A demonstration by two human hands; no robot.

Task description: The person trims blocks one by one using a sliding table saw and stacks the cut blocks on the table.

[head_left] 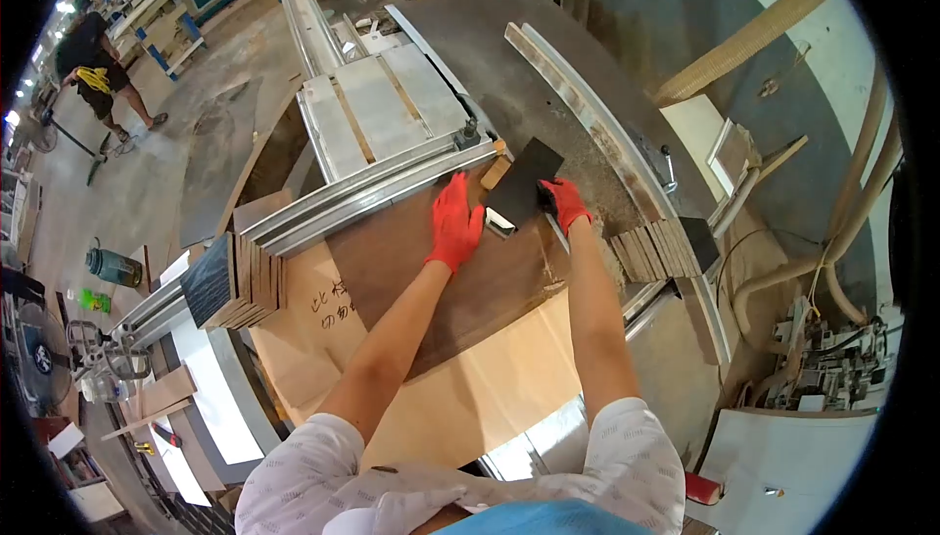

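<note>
My left hand (455, 224), in a red glove, lies with its fingers stretched out on the brown board (392, 261), close to the metal fence (392, 187). Nothing shows in its grip. My right hand (566, 204), also gloved in red with dark fingertips, holds the right edge of a small dark panel (531, 171). The panel rests on the saw table, just right of a small wooden block (495, 172) at the fence's end. Between my hands, a shiny pale metal piece (499, 223) sits at the panel's near end.
Stacks of cut panels stand left (240, 285) and right (658, 253) of the board. A long metal rail (597, 119) crosses the table on the right. A flexible hose (749, 36) hangs beyond it. A co-worker (98, 65) stands far left with a yellow bundle.
</note>
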